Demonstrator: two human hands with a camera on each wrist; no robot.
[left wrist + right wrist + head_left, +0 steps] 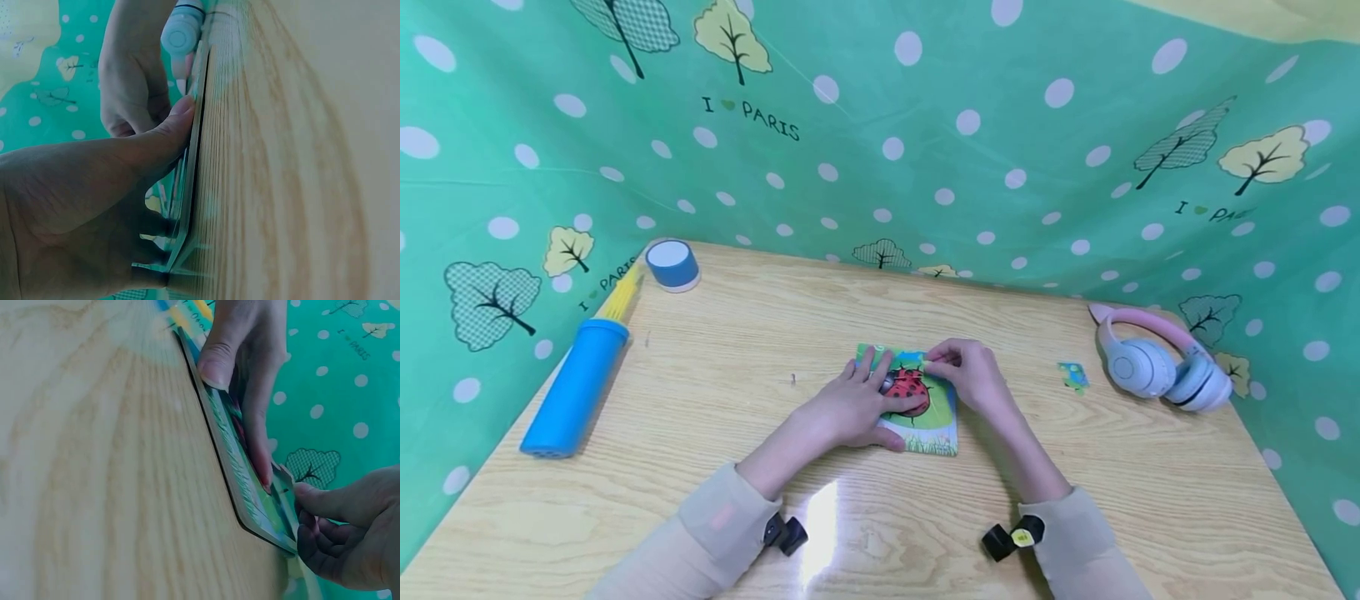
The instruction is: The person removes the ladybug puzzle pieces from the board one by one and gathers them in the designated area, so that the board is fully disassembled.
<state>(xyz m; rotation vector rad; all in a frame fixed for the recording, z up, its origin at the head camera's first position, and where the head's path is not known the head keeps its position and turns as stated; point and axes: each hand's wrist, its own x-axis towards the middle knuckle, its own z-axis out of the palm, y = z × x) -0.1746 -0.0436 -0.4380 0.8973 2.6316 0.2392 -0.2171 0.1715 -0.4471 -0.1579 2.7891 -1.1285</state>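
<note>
A ladybug jigsaw puzzle [936,421] in a thin flat tray lies mid-table. My left hand [857,404] rests on it with fingers spread, covering its left part; the thumb presses near the bottom edge. At the puzzle's top right corner my right hand [973,375] pinches a puzzle piece [284,472] between thumb and curled fingers. That piece stands tilted up from the puzzle's surface in the right wrist view. Another loose puzzle piece [1073,377], blue and green, lies on the table to the right.
Pink and white headphones [1142,367] with a cat ear lie at the right. On the left are a blue hand pump [576,387] with a yellow nozzle and a round blue container [672,265]. A green patterned cloth [880,167] hangs behind the wooden table [722,333].
</note>
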